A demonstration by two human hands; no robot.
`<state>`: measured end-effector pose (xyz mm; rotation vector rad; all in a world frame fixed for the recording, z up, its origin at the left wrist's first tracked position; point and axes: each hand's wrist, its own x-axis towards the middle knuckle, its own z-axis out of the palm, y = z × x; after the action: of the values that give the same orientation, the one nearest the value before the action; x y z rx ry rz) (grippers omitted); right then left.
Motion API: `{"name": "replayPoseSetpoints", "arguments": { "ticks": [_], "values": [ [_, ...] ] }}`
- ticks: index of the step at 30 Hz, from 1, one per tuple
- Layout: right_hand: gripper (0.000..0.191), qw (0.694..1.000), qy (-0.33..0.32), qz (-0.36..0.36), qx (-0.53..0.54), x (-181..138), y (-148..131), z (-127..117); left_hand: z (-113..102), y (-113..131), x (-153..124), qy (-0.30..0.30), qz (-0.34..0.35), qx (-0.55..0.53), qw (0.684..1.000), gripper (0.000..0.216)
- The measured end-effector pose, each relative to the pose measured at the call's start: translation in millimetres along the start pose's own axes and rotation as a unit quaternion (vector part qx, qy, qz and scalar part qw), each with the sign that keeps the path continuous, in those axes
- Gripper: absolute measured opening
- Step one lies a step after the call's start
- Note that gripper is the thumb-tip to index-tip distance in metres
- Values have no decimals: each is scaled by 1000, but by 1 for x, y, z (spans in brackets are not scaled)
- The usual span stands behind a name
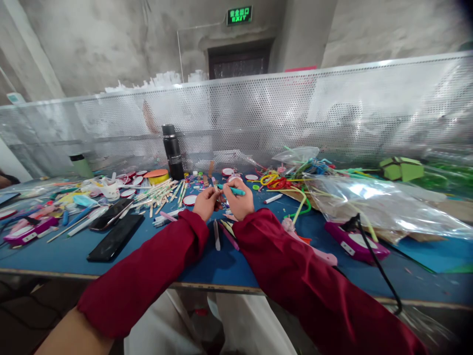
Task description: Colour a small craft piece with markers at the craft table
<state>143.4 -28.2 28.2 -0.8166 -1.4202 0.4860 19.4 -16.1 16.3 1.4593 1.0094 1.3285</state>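
Observation:
Both my arms, in dark red sleeves, reach out over a blue table (74, 251). My right hand (239, 201) is closed around a teal pen (232, 190) that points left. My left hand (205, 202) is pinched shut on a small thin stick-like piece held up to the pen tip; I cannot make out what it is. The two hands nearly touch. Below them lie a white stick (217, 234) and a pink stick (229, 236).
A black flask (173, 152) stands behind the hands. Two black phones (115, 230) lie at left among scattered sticks and round red-and-white pieces. At right are coloured tubes (281, 181), clear plastic bags (384, 207), a purple tool with a black cord (356, 242) and green boxes (402, 168). A perforated metal screen backs the table.

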Motion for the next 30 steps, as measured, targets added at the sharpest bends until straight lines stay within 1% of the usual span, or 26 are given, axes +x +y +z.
{"name": "replayPoseSetpoints", "arguments": {
  "ticks": [5,11,20,23,26,30],
  "values": [
    [16,1000,-17,20,5,-1,0,0,2,5,-3,7,-8,-4,1000,18],
    [16,1000,-2,5,-3,-1,0,1,2,4,-2,5,-10,-9,1000,20],
    [16,1000,-2,14,-7,-1,1,2,3,7,-3,10,-19,-5,1000,17],
    [17,1000,-4,14,-5,-2,0,2,3,8,-4,11,-19,-2,1000,20],
    [17,1000,-9,15,4,-2,1,2,2,7,-4,9,-19,2,1000,22],
    [16,1000,-1,16,-5,-2,1,2,1,5,-3,4,-14,-3,1000,20]
  ]
}}
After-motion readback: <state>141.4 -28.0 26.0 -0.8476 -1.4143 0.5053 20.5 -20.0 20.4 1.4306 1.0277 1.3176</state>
